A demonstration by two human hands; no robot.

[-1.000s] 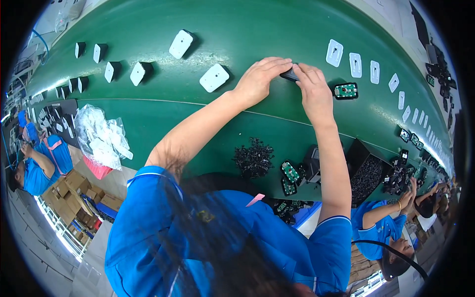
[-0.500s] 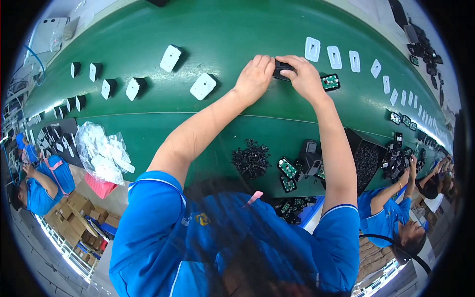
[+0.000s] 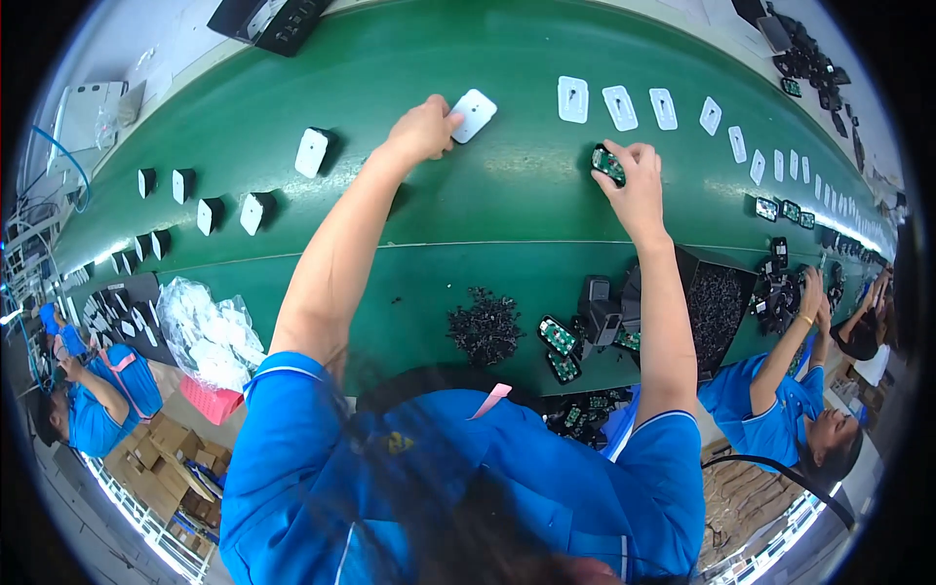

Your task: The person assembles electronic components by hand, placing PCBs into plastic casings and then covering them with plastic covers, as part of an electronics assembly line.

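Observation:
My left hand (image 3: 423,131) reaches out over the green surface. Its fingers grip the edge of a white-faced casing (image 3: 475,116) with rounded corners. To the right, my right hand (image 3: 639,190) holds a green circuit board in a black housing (image 3: 607,165), board side up, between thumb and fingers. A similar white-topped black casing (image 3: 313,152) stands left of my left hand. Under my left forearm, another dark object is mostly hidden. Beyond my right hand lies a row of white plates (image 3: 620,107), the nearer ones with a small dark part on them.
A heap of small black parts (image 3: 485,327) lies near me, beside loose circuit boards (image 3: 559,336) and black housings (image 3: 599,314). A black bin (image 3: 720,307) holds more small parts. At left lies a clear plastic bag (image 3: 207,327). Co-workers (image 3: 780,390) sit on both sides.
My hands, together on a black casing before, have moved apart. The left now grips a white-faced casing farther left; the right has picked up the circuit board. The view has shifted, and a black box shows at the top.

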